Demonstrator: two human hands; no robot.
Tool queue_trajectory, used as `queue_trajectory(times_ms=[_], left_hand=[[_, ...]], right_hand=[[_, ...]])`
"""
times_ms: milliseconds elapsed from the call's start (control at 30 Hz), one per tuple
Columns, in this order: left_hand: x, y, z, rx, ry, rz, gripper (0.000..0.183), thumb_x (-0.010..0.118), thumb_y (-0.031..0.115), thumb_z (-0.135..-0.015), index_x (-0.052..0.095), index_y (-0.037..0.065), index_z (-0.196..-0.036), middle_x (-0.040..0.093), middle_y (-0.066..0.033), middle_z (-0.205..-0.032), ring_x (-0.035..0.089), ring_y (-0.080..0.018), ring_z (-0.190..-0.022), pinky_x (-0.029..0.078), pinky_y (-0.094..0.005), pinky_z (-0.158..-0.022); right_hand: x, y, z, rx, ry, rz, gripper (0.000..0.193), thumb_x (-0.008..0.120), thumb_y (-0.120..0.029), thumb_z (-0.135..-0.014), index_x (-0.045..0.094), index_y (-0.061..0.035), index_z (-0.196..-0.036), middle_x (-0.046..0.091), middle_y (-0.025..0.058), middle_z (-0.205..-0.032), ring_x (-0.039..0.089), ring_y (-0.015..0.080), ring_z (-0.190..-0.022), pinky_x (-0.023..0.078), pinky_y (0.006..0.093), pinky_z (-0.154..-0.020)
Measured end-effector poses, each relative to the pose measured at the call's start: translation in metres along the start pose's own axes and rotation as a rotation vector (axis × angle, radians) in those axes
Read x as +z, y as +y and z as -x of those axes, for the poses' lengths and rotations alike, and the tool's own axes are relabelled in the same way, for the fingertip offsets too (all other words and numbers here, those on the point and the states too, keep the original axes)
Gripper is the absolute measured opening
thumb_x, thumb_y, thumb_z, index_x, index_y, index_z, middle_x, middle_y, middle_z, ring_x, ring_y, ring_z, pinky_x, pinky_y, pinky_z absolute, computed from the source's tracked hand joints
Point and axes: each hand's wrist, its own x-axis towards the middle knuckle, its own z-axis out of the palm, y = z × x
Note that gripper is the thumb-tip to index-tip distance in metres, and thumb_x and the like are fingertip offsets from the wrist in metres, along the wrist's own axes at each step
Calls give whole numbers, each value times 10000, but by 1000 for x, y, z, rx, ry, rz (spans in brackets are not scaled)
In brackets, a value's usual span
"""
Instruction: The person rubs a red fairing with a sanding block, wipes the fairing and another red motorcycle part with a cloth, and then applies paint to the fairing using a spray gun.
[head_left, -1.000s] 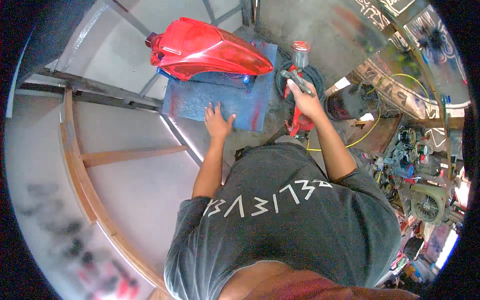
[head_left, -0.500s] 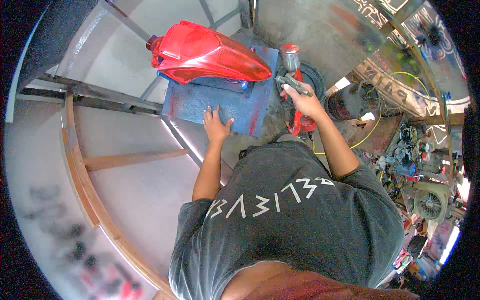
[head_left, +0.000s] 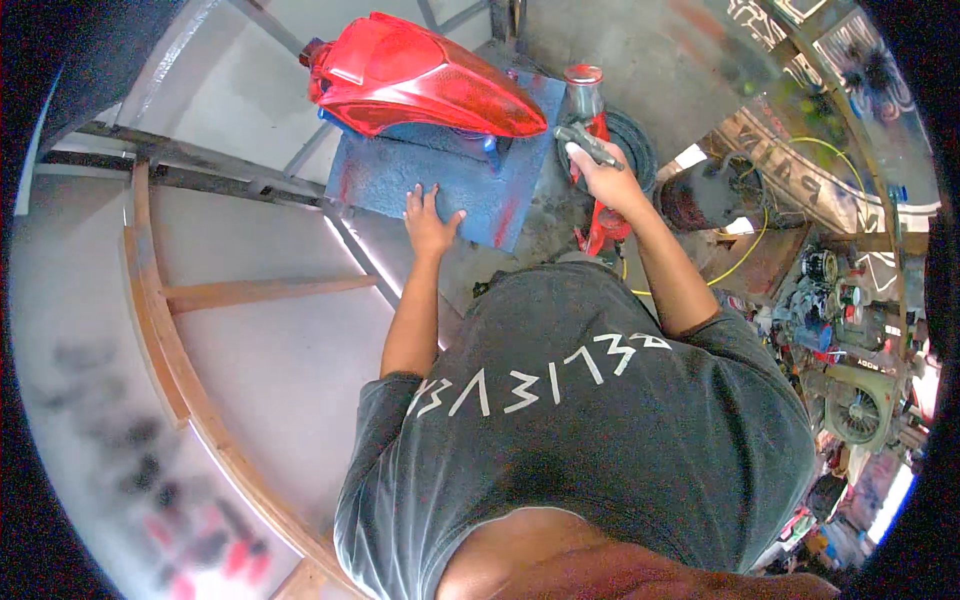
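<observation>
A glossy red motorcycle body panel (head_left: 410,85) lies over a blue board (head_left: 380,180) with red paint marks. My left hand (head_left: 432,222) rests on the board's near part, fingers spread and holding nothing. To the right, my right hand (head_left: 608,172) is closed around a grey spray gun (head_left: 592,146), whose front end points left toward the panel's narrow tip. A silver cup (head_left: 584,95) with a red rim shows just beyond the gun; whether it is joined to the gun I cannot tell. Below my right hand is a red object (head_left: 603,230), partly covered by the wrist.
A dark round container (head_left: 698,195) stands right of my right forearm, with a yellow hose (head_left: 745,262) looping around it. Pale panels with a wooden frame (head_left: 270,292) run along my left. Cluttered parts and a fan (head_left: 858,412) are at far right.
The whole view has shifted, so the panel, board and both hands appear higher in the picture. My left hand stays spread on the board, and my right hand keeps its hold on the spray gun.
</observation>
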Motion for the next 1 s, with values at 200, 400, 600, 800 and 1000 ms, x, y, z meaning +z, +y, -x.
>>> queue_trajectory(times_ms=[200,400,600,800,1000], left_hand=[[2,2,2,-37,0,3,899,866,478,-763,499,152,-1516,340,-211,-1649,260,-422,-1546,265,-638,-1212],[3,0,4,-34,0,22,911,870,476,-762,486,158,-1525,322,-205,-1661,245,-415,-1555,254,-635,-1217],[4,-7,4,-8,10,28,903,871,473,-764,489,164,-1522,318,-196,-1666,241,-408,-1558,240,-632,-1226],[-13,-39,-11,73,-71,26,887,879,455,-757,508,162,-1507,329,-207,-1656,263,-405,-1551,252,-577,-1246],[-31,-60,-4,11,40,5,713,870,374,-761,632,109,-1379,527,-221,-1508,470,-428,-1407,397,-509,-1167]], right_hand=[[7,-1,0,55,52,-47,353,659,-368,-1020,725,-81,-1215,708,24,-832,644,135,-763,517,320,-741],[8,9,0,4,77,-91,344,674,-352,-1017,723,-88,-1232,749,24,-906,673,126,-848,524,301,-804],[5,9,2,95,39,-51,349,671,-371,-1015,729,-96,-1222,749,31,-914,673,138,-851,521,305,-817],[3,-4,15,54,74,-64,341,654,-309,-1026,716,-33,-1217,752,56,-976,679,146,-920,519,310,-862],[-3,-39,27,-15,62,-98,339,617,-258,-1049,698,14,-1235,760,99,-1057,686,170,-998,516,329,-936]])
